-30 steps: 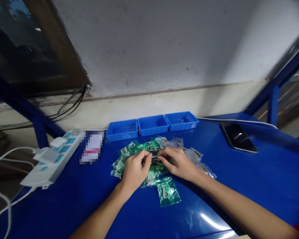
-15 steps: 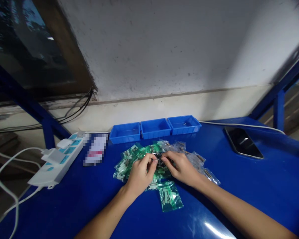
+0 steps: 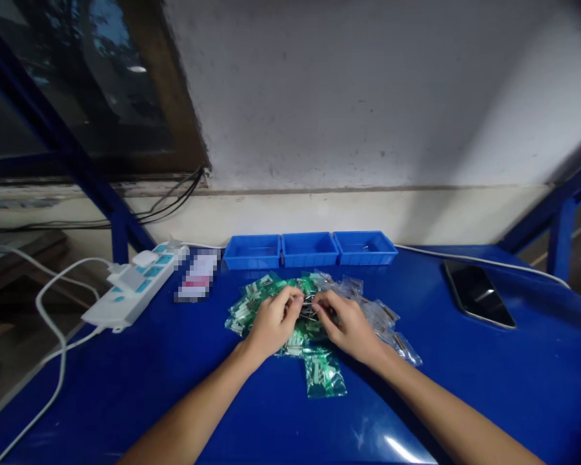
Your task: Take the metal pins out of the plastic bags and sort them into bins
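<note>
Both hands are over a pile of small plastic bags on the blue table [image 3: 281,420]. My left hand [image 3: 275,320] is closed in a pinch at the pile's middle. Facing it, my right hand [image 3: 347,323] also pinches with thumb and forefinger; the two hands' fingertips nearly meet. What they hold is too small to make out. Dark, thin metal pieces [image 3: 308,311] lie under and between the fingertips. Green bags [image 3: 244,307] with pale parts spread to the left, and clear bags [image 3: 380,313] with brownish pieces to the right. One green bag [image 3: 324,376] lies nearest me.
Three blue trays [image 3: 310,259] stand in a row along the wall; the right one has a small item inside. A white power strip [image 3: 130,290] with plugs and cables is at left, beside a blurred card [image 3: 197,278]. A black phone [image 3: 479,294] lies at right.
The camera view has turned and levelled slightly, so the background shifts right. Both hands stay pinched over the pile, with only slight finger movement.
</note>
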Demonstrator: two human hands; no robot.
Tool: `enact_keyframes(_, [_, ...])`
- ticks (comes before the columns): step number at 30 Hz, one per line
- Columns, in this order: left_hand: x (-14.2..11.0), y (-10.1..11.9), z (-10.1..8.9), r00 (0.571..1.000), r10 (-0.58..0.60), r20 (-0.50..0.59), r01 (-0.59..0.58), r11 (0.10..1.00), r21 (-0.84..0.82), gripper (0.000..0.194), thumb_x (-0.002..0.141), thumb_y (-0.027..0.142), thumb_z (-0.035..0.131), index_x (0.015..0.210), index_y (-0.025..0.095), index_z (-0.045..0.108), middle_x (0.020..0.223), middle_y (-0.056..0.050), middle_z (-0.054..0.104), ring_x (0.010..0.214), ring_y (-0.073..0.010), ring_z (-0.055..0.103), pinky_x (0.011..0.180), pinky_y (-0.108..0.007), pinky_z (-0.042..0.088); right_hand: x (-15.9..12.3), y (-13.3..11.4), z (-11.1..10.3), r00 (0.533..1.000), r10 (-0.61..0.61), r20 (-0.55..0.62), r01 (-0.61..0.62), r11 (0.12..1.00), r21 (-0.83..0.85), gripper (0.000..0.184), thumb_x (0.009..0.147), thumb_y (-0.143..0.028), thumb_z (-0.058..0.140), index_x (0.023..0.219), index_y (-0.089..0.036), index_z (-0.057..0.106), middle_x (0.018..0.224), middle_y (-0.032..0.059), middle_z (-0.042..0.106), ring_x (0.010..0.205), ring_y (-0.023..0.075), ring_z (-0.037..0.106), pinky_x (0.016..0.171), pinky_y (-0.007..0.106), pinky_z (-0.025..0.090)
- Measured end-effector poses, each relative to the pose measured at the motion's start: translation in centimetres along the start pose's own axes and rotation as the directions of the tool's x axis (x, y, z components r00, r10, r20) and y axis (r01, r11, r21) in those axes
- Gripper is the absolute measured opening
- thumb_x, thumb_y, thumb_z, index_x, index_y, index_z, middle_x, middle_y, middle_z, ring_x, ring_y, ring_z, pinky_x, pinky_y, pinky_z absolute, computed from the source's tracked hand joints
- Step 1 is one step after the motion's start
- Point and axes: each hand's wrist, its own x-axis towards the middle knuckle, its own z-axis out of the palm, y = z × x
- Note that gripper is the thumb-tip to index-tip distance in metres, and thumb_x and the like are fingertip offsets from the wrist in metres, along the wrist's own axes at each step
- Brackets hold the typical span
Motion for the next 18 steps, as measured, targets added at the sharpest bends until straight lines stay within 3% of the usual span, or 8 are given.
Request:
enact_keyframes(3, [-0.05, 0.05, 0.00, 1.000, 0.016, 0.006, -0.016, 0.999, -0.044, 0.018, 0.092, 0.031, 0.041, 0.101, 0.018, 0.049, 0.063, 0.003, 0.055, 0.055, -0.0127, 0.053, 0.053, -0.023, 0.038, 0.09, -0.05, -0.19, 0.999, 0.012, -0.034, -0.012, 1.000, -0.020, 0.011, 0.091, -0.026, 0.043, 0.090, -0.020, 0.053, 0.068, 0.0010, 0.059, 0.057, 0.0132, 0.054, 0.056, 0.024, 0.039])
enact_keyframes(9, [-0.09, -0.17, 0.17, 0.998, 0.066, 0.008, -0.066, 0.998, -0.015, 0.014, 0.091, 0.028, 0.042, 0.091, 0.019, 0.052, 0.057, 0.005, 0.046, 0.051, -0.0108, 0.045, 0.051, -0.023, 0.035, 0.21, 0.02, -0.21, 0.998, 0.027, -0.058, -0.028, 0.999, -0.017, 0.017, 0.092, -0.029, 0.042, 0.086, -0.019, 0.055, 0.071, 0.0029, 0.061, 0.060, 0.0149, 0.057, 0.058, 0.025, 0.041])
enact_keyframes(15, [-0.03, -0.21, 0.14, 0.996, 0.082, -0.031, -0.083, 0.996, -0.023, 0.018, 0.091, 0.030, 0.042, 0.103, 0.018, 0.050, 0.058, 0.005, 0.048, 0.049, -0.0108, 0.047, 0.049, -0.022, 0.035, 0.30, 0.16, 0.04, 0.997, 0.013, -0.072, -0.015, 1.000, -0.028, 0.023, 0.093, -0.032, 0.040, 0.083, -0.019, 0.056, 0.068, 0.0035, 0.061, 0.061, 0.0160, 0.057, 0.058, 0.026, 0.041])
enact_keyframes(18, [-0.02, -0.23, 0.12, 0.997, 0.073, -0.028, -0.074, 0.997, -0.007, 0.017, 0.092, 0.030, 0.041, 0.097, 0.018, 0.052, 0.058, 0.004, 0.050, 0.050, -0.0111, 0.049, 0.048, -0.021, 0.034, 0.33, 0.12, 0.03, 0.998, 0.022, -0.066, -0.024, 0.999, -0.038, 0.025, 0.093, -0.032, 0.040, 0.080, -0.019, 0.056, 0.066, 0.0028, 0.060, 0.060, 0.0156, 0.057, 0.058, 0.026, 0.040])
